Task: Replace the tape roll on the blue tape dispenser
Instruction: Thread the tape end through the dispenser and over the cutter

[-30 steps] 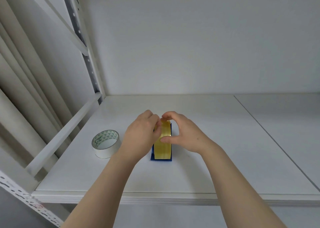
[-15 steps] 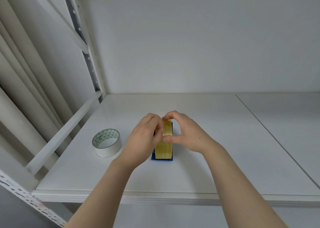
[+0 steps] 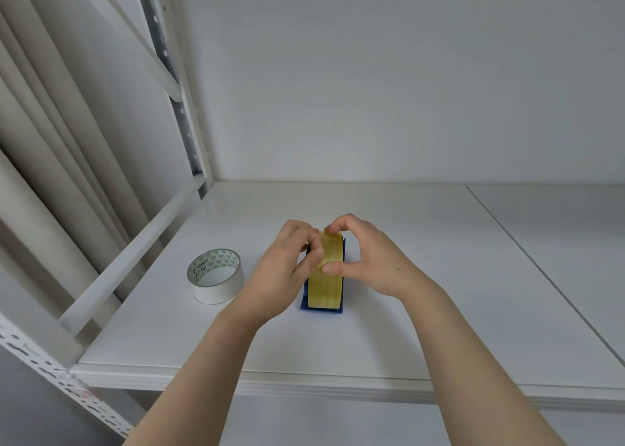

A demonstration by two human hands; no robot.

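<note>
Midway along the white shelf (image 3: 422, 276), a left hand (image 3: 280, 276) and right hand (image 3: 375, 263) close their fingers on the yellow tape roll (image 3: 326, 280) seated in the blue tape dispenser (image 3: 321, 309), a light, stiff, likely slick ring best gripped by its flat sides, while a white tape roll (image 3: 215, 276) waits toward the shelf's left edge.

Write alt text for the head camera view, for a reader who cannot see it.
Both hands, left and right, pinch a yellowish tape roll seated upright in a blue tape dispenser on a white shelf. A white tape roll lies flat on the shelf, apart, to the left of the hands.
</note>
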